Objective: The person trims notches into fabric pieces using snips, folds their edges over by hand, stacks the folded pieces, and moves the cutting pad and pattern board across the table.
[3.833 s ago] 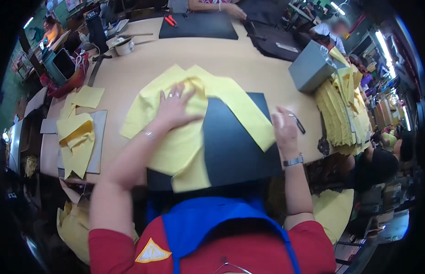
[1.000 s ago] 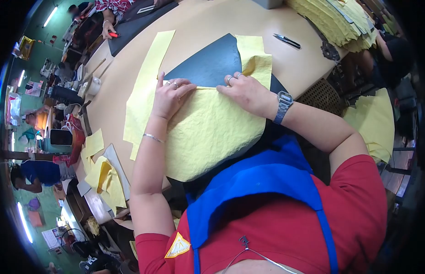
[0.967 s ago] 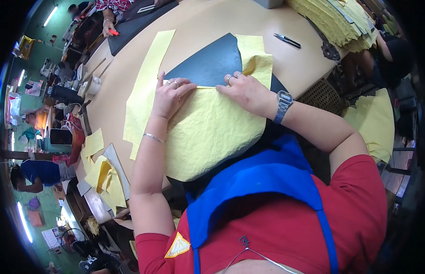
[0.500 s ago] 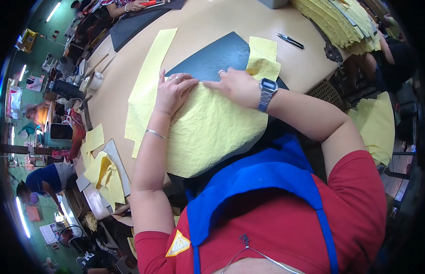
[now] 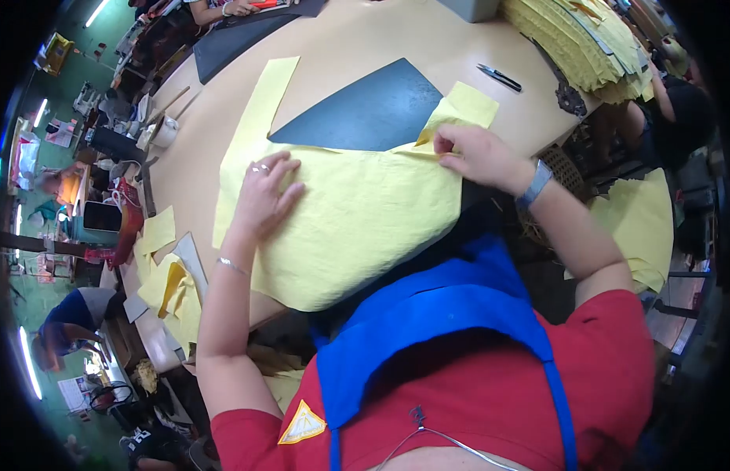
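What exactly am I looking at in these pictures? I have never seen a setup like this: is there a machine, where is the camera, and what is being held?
There is no machine, just a person's two bare hands. The one camera is worn on that person's head, looking forward and down, so the red shirt and bright blue apron at the bottom are the wearer's own.

On the pale tan table lies a flat black board, partly covered by a wide, wrinkled yellow sheet. The left hand rests on the sheet, fingers slightly bent; the right hand appears to pinch its folded edge.

Beyond lie small black-handled metal snips and a thick stack of yellow sheets. The hand at the top belongs to someone else.
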{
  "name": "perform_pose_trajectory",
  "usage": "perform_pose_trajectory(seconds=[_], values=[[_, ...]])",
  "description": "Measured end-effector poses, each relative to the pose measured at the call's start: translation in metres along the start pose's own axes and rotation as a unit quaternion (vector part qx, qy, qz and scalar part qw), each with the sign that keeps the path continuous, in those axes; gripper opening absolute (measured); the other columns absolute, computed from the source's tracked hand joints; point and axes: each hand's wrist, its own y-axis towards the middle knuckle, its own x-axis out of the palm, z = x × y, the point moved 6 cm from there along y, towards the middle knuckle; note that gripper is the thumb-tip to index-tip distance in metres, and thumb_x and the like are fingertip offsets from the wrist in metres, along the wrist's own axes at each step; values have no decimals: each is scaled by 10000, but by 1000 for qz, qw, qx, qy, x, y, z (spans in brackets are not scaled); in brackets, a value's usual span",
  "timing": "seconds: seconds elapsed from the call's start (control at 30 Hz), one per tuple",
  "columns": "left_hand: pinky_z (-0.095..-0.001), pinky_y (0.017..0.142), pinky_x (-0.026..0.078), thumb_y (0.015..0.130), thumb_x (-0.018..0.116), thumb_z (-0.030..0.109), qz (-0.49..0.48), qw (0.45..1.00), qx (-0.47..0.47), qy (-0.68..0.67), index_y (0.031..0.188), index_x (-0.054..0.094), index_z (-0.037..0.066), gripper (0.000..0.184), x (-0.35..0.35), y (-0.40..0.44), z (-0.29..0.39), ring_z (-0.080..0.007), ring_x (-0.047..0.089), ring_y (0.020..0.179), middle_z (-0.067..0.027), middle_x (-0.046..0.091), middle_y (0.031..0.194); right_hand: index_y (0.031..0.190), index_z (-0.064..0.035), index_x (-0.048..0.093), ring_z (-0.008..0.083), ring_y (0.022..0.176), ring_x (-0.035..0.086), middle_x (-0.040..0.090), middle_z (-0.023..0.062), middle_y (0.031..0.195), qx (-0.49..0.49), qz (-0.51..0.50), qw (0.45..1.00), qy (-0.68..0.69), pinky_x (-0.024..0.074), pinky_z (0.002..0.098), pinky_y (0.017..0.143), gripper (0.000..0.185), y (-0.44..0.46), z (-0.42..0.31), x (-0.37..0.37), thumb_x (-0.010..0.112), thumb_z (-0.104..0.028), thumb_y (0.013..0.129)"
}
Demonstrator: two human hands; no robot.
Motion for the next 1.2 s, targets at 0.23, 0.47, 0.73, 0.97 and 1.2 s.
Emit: perform_pose_trajectory(seconds=[0.23,0.47,0.73,0.97,1.2], values=[[-453,977,382,801,628,621,-68,997,42,-11,1321,567,73,759,8,-4,117,-340,511,1133,-184,542,1230,1197,-102,589,301,835,679,684,167,944,-131,267,926,-232,543,415,747,309,77,11,-77,615,-125,891],[-432,901,414,838,653,496,30,997,-64,-27,1250,597,75,592,27,10,152,-307,557,1059,-149,582,1167,1219,-68,603,294,999,638,662,127,1134,-188,77,978,-46,511,383,917,330,62,-21,11,646,-126,897],[-378,822,491,876,657,99,134,968,-131,-167,1101,673,27,236,37,18,104,-297,614,908,-124,647,945,1173,-55,608,293,1053,605,660,130,1106,-219,79,969,-77,470,399,962,283,50,-19,25,603,-188,924],[-340,707,510,883,662,73,159,973,-113,-124,1010,712,30,143,30,9,105,-258,632,767,-111,649,874,1159,-60,621,287,1048,607,654,119,1114,-239,93,962,-93,471,393,958,269,51,-19,26,600,-192,926],[-352,614,511,883,678,99,171,973,-98,-123,1001,725,56,135,32,3,109,-252,637,687,-109,635,817,1215,-91,622,267,1076,593,636,108,1164,-258,73,953,-141,470,371,978,298,51,-20,30,608,-146,922]])
